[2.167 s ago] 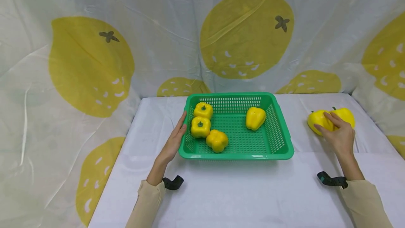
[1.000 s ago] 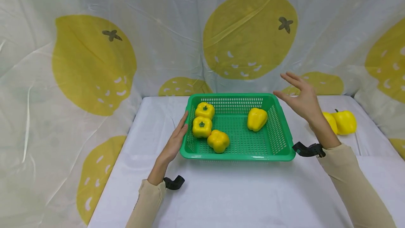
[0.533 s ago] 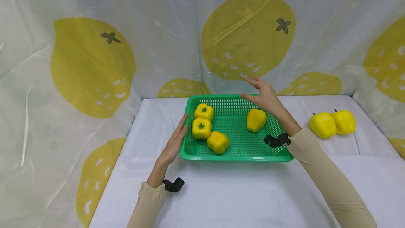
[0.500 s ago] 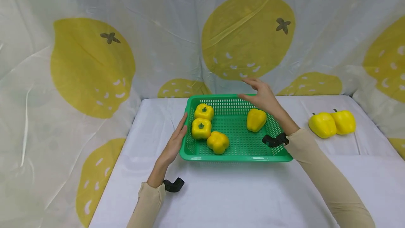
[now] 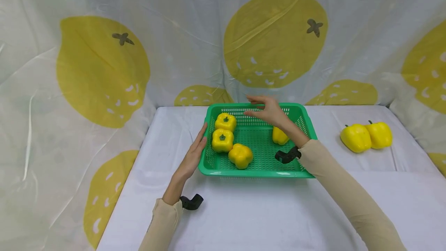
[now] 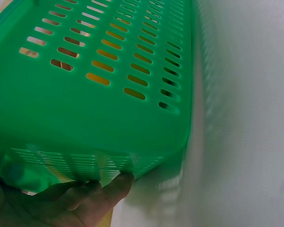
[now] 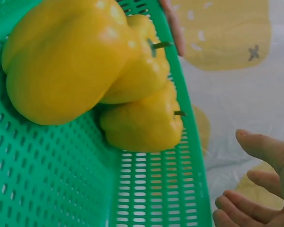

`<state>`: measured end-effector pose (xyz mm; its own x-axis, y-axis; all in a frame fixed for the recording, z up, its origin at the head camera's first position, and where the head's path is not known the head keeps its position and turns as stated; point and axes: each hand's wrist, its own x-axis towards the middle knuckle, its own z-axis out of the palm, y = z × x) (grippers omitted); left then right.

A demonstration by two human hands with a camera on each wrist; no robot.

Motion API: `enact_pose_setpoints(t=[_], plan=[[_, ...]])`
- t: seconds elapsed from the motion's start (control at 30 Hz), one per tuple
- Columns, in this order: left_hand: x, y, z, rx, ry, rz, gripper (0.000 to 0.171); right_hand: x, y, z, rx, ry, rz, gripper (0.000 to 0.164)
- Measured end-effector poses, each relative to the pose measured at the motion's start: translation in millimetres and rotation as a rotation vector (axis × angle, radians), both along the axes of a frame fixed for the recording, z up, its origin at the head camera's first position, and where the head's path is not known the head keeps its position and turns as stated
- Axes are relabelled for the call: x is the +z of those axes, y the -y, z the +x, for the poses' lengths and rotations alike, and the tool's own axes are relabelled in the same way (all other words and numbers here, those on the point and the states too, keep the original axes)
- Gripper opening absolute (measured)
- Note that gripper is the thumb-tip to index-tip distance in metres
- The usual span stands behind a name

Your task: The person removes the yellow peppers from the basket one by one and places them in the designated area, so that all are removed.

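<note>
Yellow bell peppers (image 5: 241, 156), six in sight, and I'd call it partway: two out on the table (image 5: 265, 212), four left in the green plastic basket (image 5: 261, 174). Left hand (image 5: 189, 161) rests against the basket's left edge, fingers straight. Nearest pepper's toward the front edge, bit left of middle, two more line the left edge, one's toward the right edge, partly behind the right wrist (image 5: 295, 133). Outside pair's side by side toward the table's far right corner. Right hand (image 5: 270, 112) is empty near the basket's far edge, thumb and fingers spread apart.
</note>
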<state>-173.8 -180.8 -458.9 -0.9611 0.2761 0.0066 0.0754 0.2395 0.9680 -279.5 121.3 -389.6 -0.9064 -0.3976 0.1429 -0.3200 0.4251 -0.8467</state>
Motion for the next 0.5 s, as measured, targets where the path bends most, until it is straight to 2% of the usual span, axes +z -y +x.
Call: enact_pose_setpoints(t=[0.2, 0.37, 0.5], plan=[[2.7, -1, 1.8, 0.002, 0.003, -0.004, 0.056, -12.3, 10, -4.2, 0.037, 0.075, -0.016, 0.064], [1.7, -1, 1.1, 0.004, 0.000, -0.003, 0.056, -18.2, 16, -4.3, 0.047, 0.079, -0.050, 0.060], [0.3, 0, 0.6, 0.004, 0.002, 0.000, 0.055, -25.4, 20, -3.9, 0.063, 0.099, -0.013, 0.060]])
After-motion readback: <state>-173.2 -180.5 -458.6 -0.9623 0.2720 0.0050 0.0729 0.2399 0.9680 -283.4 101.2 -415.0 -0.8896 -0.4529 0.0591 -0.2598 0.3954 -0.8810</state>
